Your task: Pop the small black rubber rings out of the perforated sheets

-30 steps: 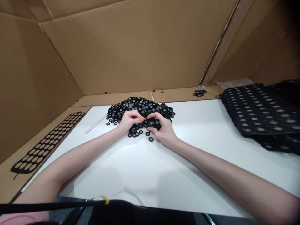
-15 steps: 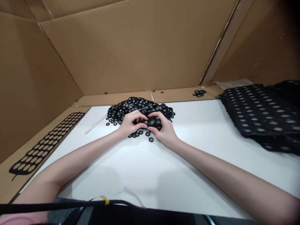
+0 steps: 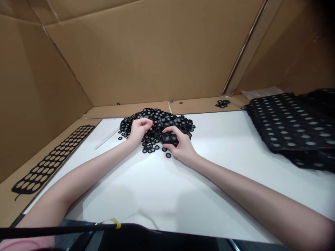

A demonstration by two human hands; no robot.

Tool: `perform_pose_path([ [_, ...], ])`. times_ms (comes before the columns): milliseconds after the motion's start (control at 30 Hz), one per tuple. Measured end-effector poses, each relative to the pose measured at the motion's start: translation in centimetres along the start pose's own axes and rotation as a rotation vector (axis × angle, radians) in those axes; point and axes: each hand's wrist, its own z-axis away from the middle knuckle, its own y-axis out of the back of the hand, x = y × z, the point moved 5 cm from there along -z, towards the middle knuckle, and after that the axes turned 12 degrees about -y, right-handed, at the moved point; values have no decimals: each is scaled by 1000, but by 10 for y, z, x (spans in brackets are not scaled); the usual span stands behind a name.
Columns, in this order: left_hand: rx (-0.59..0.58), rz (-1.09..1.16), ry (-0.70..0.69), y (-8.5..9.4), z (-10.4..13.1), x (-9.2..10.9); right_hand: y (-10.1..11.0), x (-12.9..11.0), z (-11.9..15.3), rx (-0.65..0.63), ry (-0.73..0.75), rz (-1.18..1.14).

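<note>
My left hand [image 3: 139, 131] is over the left part of a pile of small black rings with grey centres [image 3: 167, 119]. Its thumb and fingertips are pinched together; whatever is between them is too small to make out. To the right, the thumb and fingers of my right hand [image 3: 181, 143] curve around a black piece with grey round spots [image 3: 170, 138] at the front of the pile. Part of that piece is hidden by the hand. Several loose rings [image 3: 149, 149] lie in front of the pile, and one ring [image 3: 168, 155] sits by my right thumb.
A stack of black sheets with grey dots [image 3: 295, 122] lies at the right. On the cardboard at the left is a black sheet full of holes [image 3: 53, 160]. A thin white stick [image 3: 107, 138] lies beside the pile. Cardboard walls [image 3: 157, 52] surround the white board [image 3: 146, 195].
My left hand has moved left and slightly up, away from the spotted piece and my right hand. My right hand has stayed nearly in place at the piece.
</note>
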Motion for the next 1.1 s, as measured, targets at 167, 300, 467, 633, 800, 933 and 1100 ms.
perform_pose_path([
  [167,151,-75,-98,33,-19,1,0,0,2,-14,9,-7],
  [300,-34,-372,-296,28,-17,9,5,-1,1,68,26,-8],
  [467,-172,-705,-537,9,-1,25,7,0,0,112,55,-17],
  [633,-300,-603,-754,-16,22,51,5,8,-3,109,-12,-84],
  [800,-482,-516,-877,-41,42,53,3,9,-4,104,6,-151],
  [933,-453,-435,-819,-42,43,48,3,11,-4,104,-13,-138],
  [1100,-464,-409,-760,-44,44,49,2,15,-6,88,-65,-131],
])
